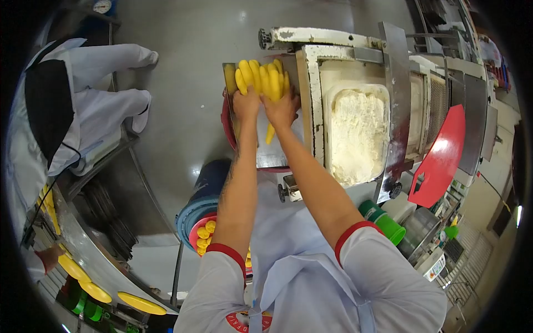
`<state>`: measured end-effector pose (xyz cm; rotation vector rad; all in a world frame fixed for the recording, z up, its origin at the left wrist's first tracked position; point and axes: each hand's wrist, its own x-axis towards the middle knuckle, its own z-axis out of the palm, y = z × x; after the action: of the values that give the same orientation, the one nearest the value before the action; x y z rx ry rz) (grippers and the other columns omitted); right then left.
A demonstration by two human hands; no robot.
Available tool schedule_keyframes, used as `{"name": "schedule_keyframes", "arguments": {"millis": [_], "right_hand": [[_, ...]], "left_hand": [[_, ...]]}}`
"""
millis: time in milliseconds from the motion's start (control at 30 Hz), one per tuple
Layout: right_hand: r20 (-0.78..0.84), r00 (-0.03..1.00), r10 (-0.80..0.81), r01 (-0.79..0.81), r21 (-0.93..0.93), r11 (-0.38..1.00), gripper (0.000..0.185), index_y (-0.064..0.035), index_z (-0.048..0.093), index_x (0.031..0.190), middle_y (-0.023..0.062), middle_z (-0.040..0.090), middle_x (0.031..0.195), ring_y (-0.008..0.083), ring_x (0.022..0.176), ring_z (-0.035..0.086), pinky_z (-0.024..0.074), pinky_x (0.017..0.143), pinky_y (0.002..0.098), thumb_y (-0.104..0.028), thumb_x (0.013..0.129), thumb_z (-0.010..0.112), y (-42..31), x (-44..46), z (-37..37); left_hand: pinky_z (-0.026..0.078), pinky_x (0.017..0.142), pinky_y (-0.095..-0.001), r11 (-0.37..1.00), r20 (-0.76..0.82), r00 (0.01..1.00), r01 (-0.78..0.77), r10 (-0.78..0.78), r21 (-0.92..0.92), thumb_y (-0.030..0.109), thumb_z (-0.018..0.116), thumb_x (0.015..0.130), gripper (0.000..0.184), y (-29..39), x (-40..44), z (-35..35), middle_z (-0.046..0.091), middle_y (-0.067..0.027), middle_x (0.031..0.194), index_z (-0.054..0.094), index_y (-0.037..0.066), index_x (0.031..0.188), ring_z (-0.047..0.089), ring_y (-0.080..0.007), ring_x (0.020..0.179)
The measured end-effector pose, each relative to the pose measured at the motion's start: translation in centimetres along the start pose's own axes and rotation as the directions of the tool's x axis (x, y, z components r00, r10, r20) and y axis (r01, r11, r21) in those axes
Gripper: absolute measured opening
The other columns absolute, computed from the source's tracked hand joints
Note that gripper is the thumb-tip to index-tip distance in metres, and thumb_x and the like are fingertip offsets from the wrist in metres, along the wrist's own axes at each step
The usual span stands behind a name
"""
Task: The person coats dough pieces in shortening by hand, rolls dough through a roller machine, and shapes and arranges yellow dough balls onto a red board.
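Observation:
Both hands reach forward over a metal tray (277, 158) beside a white-framed machine. My left hand (246, 104) is closed round the near ends of several long, soft-looking yellow dough strips (252, 72). Close beside it, my right hand (281, 108) grips the right part of the same bunch, its thumb towards the left hand. The fingers are partly hidden by the strips and the backs of my hands. One yellow strip end (270, 134) hangs down below my right hand onto the tray.
A white tub of flour (360, 136) sits on the machine (313, 105) to the right, near a red panel (438, 161). Left of me stand a blue barrel (202, 191) and a bowl of yellow dough pieces (202, 238). Another person (83, 105) works at a metal table (114, 255) with flat yellow dough.

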<state>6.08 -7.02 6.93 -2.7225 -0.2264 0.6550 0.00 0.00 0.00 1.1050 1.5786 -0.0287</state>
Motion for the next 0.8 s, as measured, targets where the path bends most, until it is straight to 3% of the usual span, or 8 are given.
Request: {"name": "schedule_keyframes", "arguments": {"millis": [100, 167, 267, 367, 467, 500, 600, 800], "right_hand": [[-0.023, 1.000, 0.021, -0.019, 0.061, 0.998, 0.087, -0.0015, 0.044, 0.135, 0.0259, 0.051, 0.131, 0.0436, 0.129, 0.042, 0.0384, 0.101, 0.0576, -0.043, 0.069, 0.082, -0.9, 4.3, 0.1], [-0.044, 0.995, 0.087, -0.080, 0.146, 0.986, 0.085, 0.0005, 0.045, 0.132, 0.0252, 0.054, 0.126, 0.0416, 0.122, 0.049, 0.0414, 0.099, 0.0532, -0.039, 0.068, 0.083, -1.7, 3.4, -0.2], [-0.018, 0.998, -0.060, 0.062, 0.406, 0.912, 0.081, 0.0016, 0.044, 0.133, 0.0209, 0.058, 0.121, 0.0349, 0.113, 0.057, 0.0444, 0.097, 0.0444, -0.031, 0.070, 0.083, 0.0, 4.4, 0.3], [0.022, 0.999, 0.046, -0.049, 0.699, 0.714, 0.067, -0.0004, 0.048, 0.126, 0.0191, 0.063, 0.115, 0.0304, 0.107, 0.063, 0.0476, 0.092, 0.0378, -0.020, 0.072, 0.082, 0.6, 5.7, 1.2], [0.390, 0.905, -0.168, -0.316, 0.883, 0.348, 0.057, -0.0014, 0.051, 0.121, 0.0150, 0.064, 0.114, 0.0243, 0.102, 0.064, 0.0494, 0.088, 0.0372, -0.016, 0.073, 0.080, -0.1, 5.7, 0.2], [0.387, 0.911, -0.142, -0.304, 0.863, 0.404, 0.055, -0.0013, 0.052, 0.120, 0.0136, 0.064, 0.113, 0.0229, 0.100, 0.063, 0.0494, 0.088, 0.0361, -0.015, 0.074, 0.079, -0.7, 5.0, -0.4], [0.337, 0.934, -0.118, -0.226, 0.814, 0.535, 0.049, -0.0008, 0.054, 0.118, 0.0103, 0.064, 0.111, 0.0195, 0.097, 0.063, 0.0494, 0.086, 0.0331, -0.014, 0.077, 0.077, -1.4, 2.4, -1.9], [0.273, 0.878, -0.392, -0.072, 0.887, 0.456, 0.046, 0.0002, 0.053, 0.120, 0.0084, 0.063, 0.110, 0.0157, 0.101, 0.060, 0.0482, 0.089, 0.0308, -0.012, 0.080, 0.072, -0.7, -2.9, -7.6]], "left_hand": [[0.043, 0.100, -0.0509, 0.985, -0.133, 0.982, -0.120, 0.136, 0.121, 0.043, 0.062, 0.083, 0.062, 4.0, 2.2, 2.2, 0.057, -0.0289, 0.126, 0.052, -0.002, 0.125, 0.056, -0.0419, 0.118], [0.045, 0.098, -0.0480, 0.887, -0.286, 0.901, -0.189, 0.327, 0.421, 0.041, 0.066, 0.079, 0.063, 5.7, -1.7, 1.8, 0.059, -0.0287, 0.123, 0.053, -0.004, 0.121, 0.058, -0.0416, 0.115], [0.047, 0.095, -0.0430, 0.972, -0.131, 0.963, -0.235, 0.235, 0.019, 0.038, 0.075, 0.075, 0.068, 6.6, -1.1, 1.3, 0.062, -0.0255, 0.118, 0.051, -0.005, 0.122, 0.061, -0.0385, 0.109], [0.051, 0.085, -0.0394, 0.916, 0.004, 0.987, -0.145, 0.158, -0.373, 0.036, 0.080, 0.076, 0.064, 6.3, 0.4, 0.7, 0.067, -0.0178, 0.107, 0.058, -0.005, 0.119, 0.065, -0.0286, 0.097], [0.052, 0.078, -0.0350, 0.741, 0.301, 0.953, 0.169, 0.047, -0.650, 0.031, 0.082, 0.078, 0.053, 6.2, 1.2, -0.2, 0.067, -0.0114, 0.103, 0.063, -0.001, 0.116, 0.065, -0.0217, 0.093], [0.051, 0.076, -0.0335, 0.654, 0.426, 0.905, 0.309, 0.023, -0.691, 0.030, 0.082, 0.079, 0.049, 6.1, 1.3, -0.4, 0.067, -0.0095, 0.103, 0.065, 0.000, 0.114, 0.065, -0.0199, 0.093], [0.054, 0.081, -0.0380, 0.862, 0.451, 0.892, 0.214, 0.019, -0.460, 0.025, 0.080, 0.082, 0.051, 5.6, 1.1, -2.0, 0.067, -0.0099, 0.108, 0.061, 0.000, 0.122, 0.066, -0.0229, 0.098], [0.054, 0.087, -0.0379, 0.556, 0.386, 0.868, 0.162, 0.314, -0.816, 0.015, 0.071, 0.088, 0.048, 5.5, -7.9, -7.4, 0.063, -0.0107, 0.118, 0.053, 0.001, 0.130, 0.065, -0.0234, 0.104]]}}
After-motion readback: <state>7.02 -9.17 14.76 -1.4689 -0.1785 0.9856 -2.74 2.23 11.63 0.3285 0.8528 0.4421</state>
